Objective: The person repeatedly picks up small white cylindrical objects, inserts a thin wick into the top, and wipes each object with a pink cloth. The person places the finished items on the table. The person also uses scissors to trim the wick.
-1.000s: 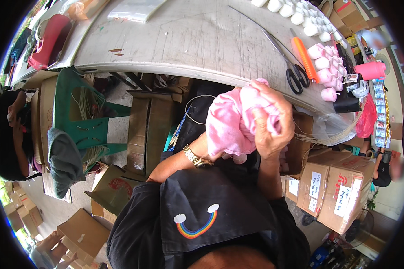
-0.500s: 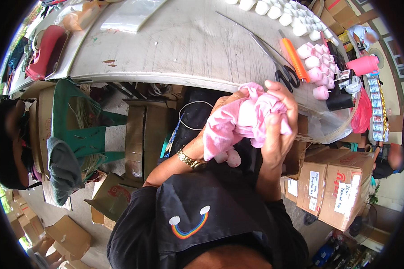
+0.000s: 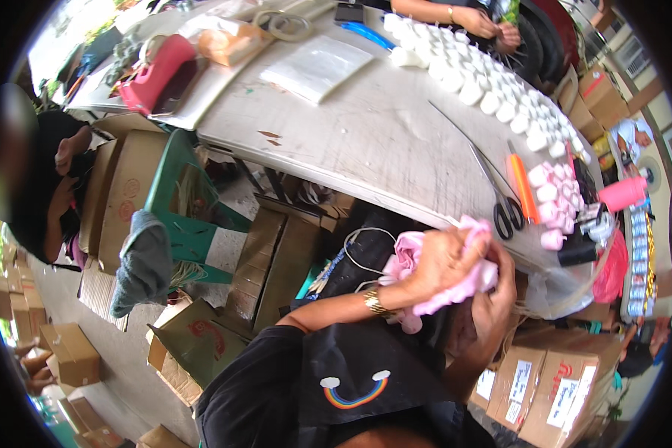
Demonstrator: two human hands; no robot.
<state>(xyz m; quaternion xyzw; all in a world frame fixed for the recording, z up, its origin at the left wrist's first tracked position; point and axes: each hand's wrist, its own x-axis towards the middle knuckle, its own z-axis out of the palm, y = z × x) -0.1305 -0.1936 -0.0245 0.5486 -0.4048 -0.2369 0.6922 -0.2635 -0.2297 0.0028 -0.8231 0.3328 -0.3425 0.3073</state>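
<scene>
A bunched pink cloth (image 3: pixel 405 254) is in both my hands, just off the table's near edge. My left hand (image 3: pixel 446 261), with a gold watch at the wrist, closes over its top with bent fingers. Around its right side wraps my right hand (image 3: pixel 503 287); part of its fingers is hidden behind the cloth. A small pale pink piece (image 3: pixel 410 323) shows below my left wrist. Beyond my hands, black-handled scissors (image 3: pixel 509 218) lie on the table beside an orange cutter (image 3: pixel 526 190). Several small pink rounded pieces (image 3: pixel 556 196) sit to their right.
Many white rounded pieces (image 3: pixel 485 93) fill the far side of the table (image 3: pixel 336 149). Across it are another person's hands (image 3: pixel 493 28). A green chair (image 3: pixel 183 216) with a grey towel (image 3: pixel 143 261) stands left, near open cardboard boxes (image 3: pixel 257 254). Taped boxes (image 3: pixel 556 384) stand right.
My left hand has moved from the cloth's left side over its top. The cloth is turned and more tightly gathered. The whole view has swung, so the scene sits farther right and lower.
</scene>
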